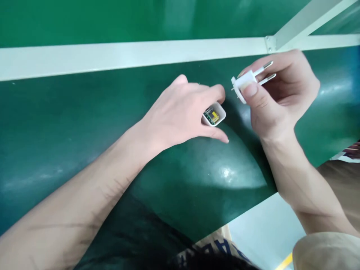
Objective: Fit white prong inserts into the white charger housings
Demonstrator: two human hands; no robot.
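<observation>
Fingers of my left hand (182, 108) curl round a white charger housing (222, 115), whose open end faces right. Inside it a green circuit board with a yellow part (215, 116) shows. Between thumb and fingertips my right hand (281, 90) pinches a white two-pin plug cap (247, 81). Its two long metal pins point up and to the right, while its flanged side with short thin pins faces the housing. A gap separates the cap from the housing. Part of the housing is hidden under my left hand.
Both hands are above a glossy green tabletop (180, 165). A pale metal rail (126, 54) runs across the back, joined at the right by a slanted bar (306, 22). The table's front edge slopes at lower right, with pale floor (258, 228) beyond it.
</observation>
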